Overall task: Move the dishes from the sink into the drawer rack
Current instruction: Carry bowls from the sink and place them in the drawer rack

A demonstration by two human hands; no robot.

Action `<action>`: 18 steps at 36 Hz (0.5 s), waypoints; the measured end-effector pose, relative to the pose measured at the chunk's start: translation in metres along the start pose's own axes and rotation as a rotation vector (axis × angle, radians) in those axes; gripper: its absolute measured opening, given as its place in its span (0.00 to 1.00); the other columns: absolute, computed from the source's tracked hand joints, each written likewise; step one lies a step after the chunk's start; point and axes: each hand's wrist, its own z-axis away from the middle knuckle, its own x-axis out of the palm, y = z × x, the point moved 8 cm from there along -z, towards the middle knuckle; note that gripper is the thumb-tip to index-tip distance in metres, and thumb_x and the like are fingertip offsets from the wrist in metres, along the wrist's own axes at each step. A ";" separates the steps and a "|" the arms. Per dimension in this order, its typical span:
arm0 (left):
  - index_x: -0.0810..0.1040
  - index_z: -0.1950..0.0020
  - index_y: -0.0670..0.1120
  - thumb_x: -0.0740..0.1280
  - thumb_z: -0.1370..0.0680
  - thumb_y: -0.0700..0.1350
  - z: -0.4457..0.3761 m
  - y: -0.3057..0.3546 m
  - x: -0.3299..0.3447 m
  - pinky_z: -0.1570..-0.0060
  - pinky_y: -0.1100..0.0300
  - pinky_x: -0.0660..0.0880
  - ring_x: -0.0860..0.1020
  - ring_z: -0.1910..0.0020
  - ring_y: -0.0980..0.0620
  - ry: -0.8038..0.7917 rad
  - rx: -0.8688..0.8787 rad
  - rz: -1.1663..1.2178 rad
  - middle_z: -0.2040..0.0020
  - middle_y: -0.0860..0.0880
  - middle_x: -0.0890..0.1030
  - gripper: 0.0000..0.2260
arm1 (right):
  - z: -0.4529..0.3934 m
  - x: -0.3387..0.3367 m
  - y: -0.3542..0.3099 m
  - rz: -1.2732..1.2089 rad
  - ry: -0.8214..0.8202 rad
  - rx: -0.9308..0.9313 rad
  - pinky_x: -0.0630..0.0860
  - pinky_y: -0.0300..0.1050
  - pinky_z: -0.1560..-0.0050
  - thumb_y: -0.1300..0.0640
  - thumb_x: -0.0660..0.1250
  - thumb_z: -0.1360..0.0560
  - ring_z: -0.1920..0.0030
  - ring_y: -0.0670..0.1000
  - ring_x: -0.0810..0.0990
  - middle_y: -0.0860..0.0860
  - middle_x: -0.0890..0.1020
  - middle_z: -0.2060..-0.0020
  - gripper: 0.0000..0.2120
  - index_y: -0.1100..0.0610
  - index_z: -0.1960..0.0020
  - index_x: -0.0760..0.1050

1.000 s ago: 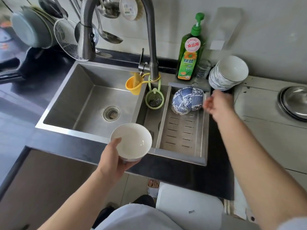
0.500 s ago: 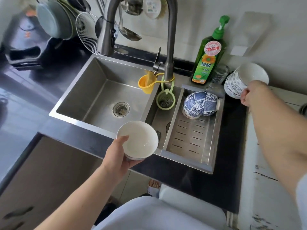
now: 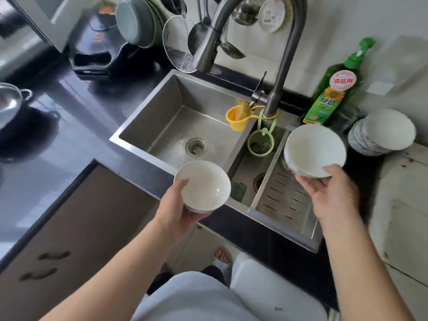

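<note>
Two white bowls (image 3: 205, 185) (image 3: 314, 151), glossy, plain inside.

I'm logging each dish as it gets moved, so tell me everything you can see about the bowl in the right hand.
The bowl is round and plain white inside, glossy like glazed ceramic, and looks empty. A dark pattern shows faintly on its lower outer wall. It is tilted, its opening facing the camera, held above the slotted tray in the sink. The right hand grips it from below, thumb over the near rim. Nothing else touches it.
</note>
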 end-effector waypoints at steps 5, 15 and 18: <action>0.71 0.27 0.51 0.64 0.18 0.50 0.015 0.008 -0.034 0.49 0.36 0.81 0.78 0.38 0.33 0.043 0.030 0.075 0.33 0.41 0.77 0.19 | 0.046 0.048 0.093 0.104 -0.222 0.216 0.84 0.55 0.52 0.64 0.62 0.22 0.50 0.58 0.86 0.61 0.82 0.44 0.12 0.59 0.40 0.77; 0.75 0.30 0.49 0.62 0.18 0.49 0.067 0.016 -0.162 0.45 0.32 0.79 0.80 0.39 0.35 0.252 0.166 0.336 0.36 0.40 0.80 0.16 | 0.122 0.144 0.183 0.353 -0.508 0.288 0.83 0.64 0.49 0.66 0.66 0.22 0.39 0.63 0.79 0.61 0.77 0.37 0.15 0.54 0.38 0.73; 0.75 0.30 0.50 0.64 0.19 0.50 0.093 0.015 -0.209 0.48 0.36 0.81 0.80 0.39 0.35 0.295 0.211 0.445 0.35 0.40 0.80 0.17 | 0.159 0.170 0.214 0.414 -0.628 0.314 0.84 0.57 0.55 0.64 0.65 0.22 0.40 0.61 0.81 0.60 0.78 0.36 0.18 0.56 0.33 0.72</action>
